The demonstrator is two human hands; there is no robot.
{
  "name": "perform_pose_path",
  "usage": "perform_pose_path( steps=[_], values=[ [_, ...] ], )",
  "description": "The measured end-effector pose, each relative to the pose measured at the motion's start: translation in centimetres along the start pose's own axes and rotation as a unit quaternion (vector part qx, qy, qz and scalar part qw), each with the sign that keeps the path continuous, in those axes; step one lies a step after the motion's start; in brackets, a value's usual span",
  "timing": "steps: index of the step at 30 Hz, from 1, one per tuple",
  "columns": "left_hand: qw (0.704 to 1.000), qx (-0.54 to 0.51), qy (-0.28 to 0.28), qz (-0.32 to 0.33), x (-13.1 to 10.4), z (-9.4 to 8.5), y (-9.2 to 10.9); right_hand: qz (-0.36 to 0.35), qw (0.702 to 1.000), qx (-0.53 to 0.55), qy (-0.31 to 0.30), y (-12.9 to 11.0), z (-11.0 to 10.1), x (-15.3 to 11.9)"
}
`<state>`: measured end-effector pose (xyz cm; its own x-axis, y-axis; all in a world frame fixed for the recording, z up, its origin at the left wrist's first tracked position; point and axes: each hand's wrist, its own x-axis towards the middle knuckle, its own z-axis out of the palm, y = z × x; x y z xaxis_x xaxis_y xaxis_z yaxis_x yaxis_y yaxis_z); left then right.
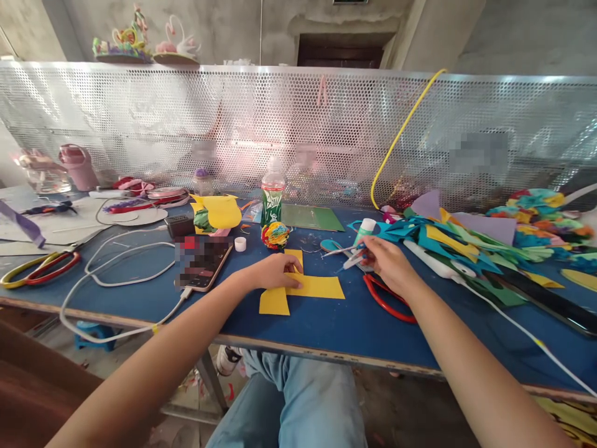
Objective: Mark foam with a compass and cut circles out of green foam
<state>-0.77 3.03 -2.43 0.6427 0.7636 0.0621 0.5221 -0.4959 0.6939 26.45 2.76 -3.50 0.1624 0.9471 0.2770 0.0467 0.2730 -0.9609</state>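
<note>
My left hand (277, 272) presses its fingertips onto yellow paper pieces on the table. A long yellow strip (321, 287) points right from under the fingers, a shorter yellow piece (274, 302) lies nearer me, and another yellow piece (293, 256) shows beyond the hand. Fingers pinched, my right hand (385, 261) is right of the paper, on a green-and-white glue stick (365, 231) that leans behind the fingertips. Scissors with a red handle (389, 305) lie under this hand, partly hidden by it. A small white cap (240, 244) sits beyond my left wrist.
A phone (205, 264) with a white cable (125, 283) lies left. Beyond the paper stand a green-labelled bottle (272, 202) and a multicoloured ball (275, 236). Coloured paper scraps (448, 239) crowd the right. More scissors (41, 267) lie far left. A perforated metal screen (280, 124) borders the back.
</note>
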Motion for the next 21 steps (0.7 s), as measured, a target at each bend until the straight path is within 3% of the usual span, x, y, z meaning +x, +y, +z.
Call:
perform_pose_path(
  steps=[3,5,15,21],
  values=[
    [1.0,0.009,0.019,-0.012,0.1,0.4,0.3,0.034,0.997,-0.014,-0.075,0.1,0.8,-0.6],
    [0.999,0.005,0.033,-0.021,0.2,0.7,0.3,0.041,0.995,-0.014,-0.092,0.3,0.9,-0.7],
    [0.981,-0.115,0.132,-0.084,0.9,0.7,0.1,0.074,0.994,0.078,-0.035,0.3,0.4,-0.1],
    [0.988,-0.109,0.091,-0.055,0.8,0.6,0.1,0.108,0.986,0.123,-0.026,0.2,-0.2,0.2]
  ],
)
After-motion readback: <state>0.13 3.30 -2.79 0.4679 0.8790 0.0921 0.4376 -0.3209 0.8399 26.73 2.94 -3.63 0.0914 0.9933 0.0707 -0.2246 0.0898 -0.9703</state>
